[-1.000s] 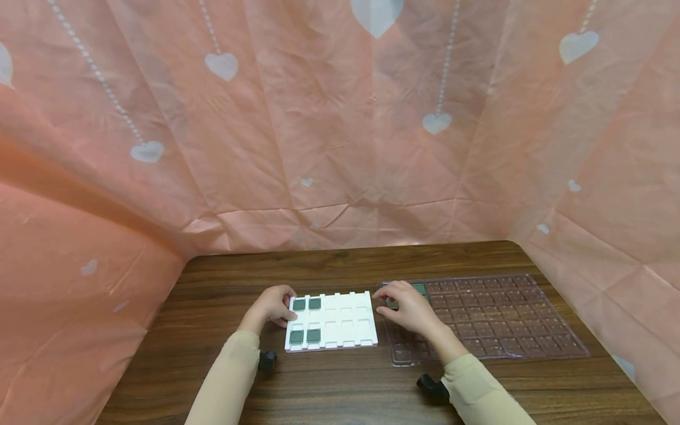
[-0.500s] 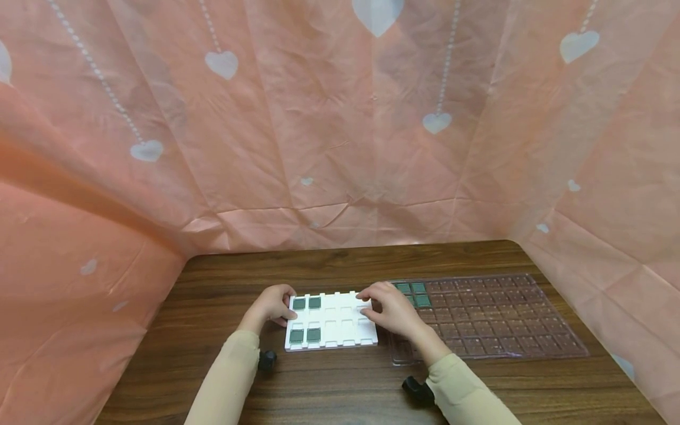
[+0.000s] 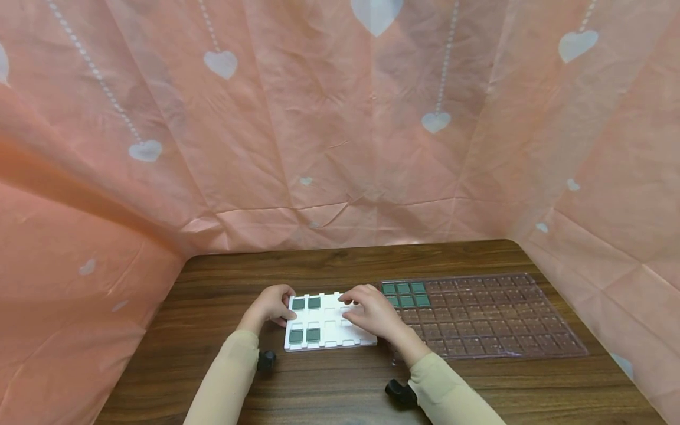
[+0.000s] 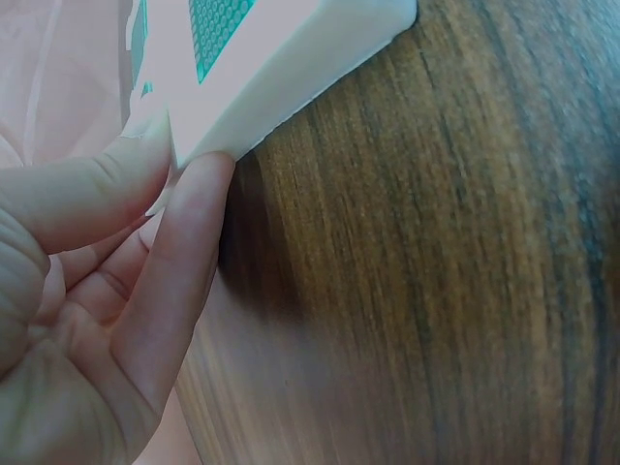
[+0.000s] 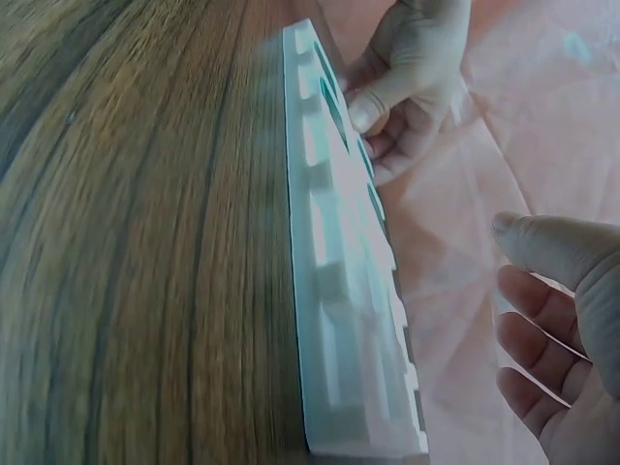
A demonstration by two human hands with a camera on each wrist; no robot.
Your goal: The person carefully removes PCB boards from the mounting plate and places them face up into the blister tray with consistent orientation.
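My left hand [image 3: 273, 304] pinches the left edge of a white slotted tray [image 3: 332, 339], thumb on top. In the left wrist view, thumb and finger close on the corner of the white tray [image 4: 281, 68]. Four-sided green chips [image 3: 313, 334] sit in its two left columns, in the upper and lower rows; the slots further right that show hold none. My right hand [image 3: 372, 313] hovers over the tray's right part, fingers loosely bent. Nothing shows between thumb and fingers of the right hand [image 5: 572, 310] in the right wrist view.
A clear plastic tray [image 3: 494, 319] with a grid of pockets lies to the right on the wooden table [image 3: 319, 389]. Several green chips [image 3: 404, 288] fill its upper left pockets. A pink curtain [image 3: 340, 147] with hearts surrounds the table's back and sides.
My right hand has moved left, from the clear tray's left end to over the white tray, uncovering the green chips there. The left hand has kept its grip on the white tray.
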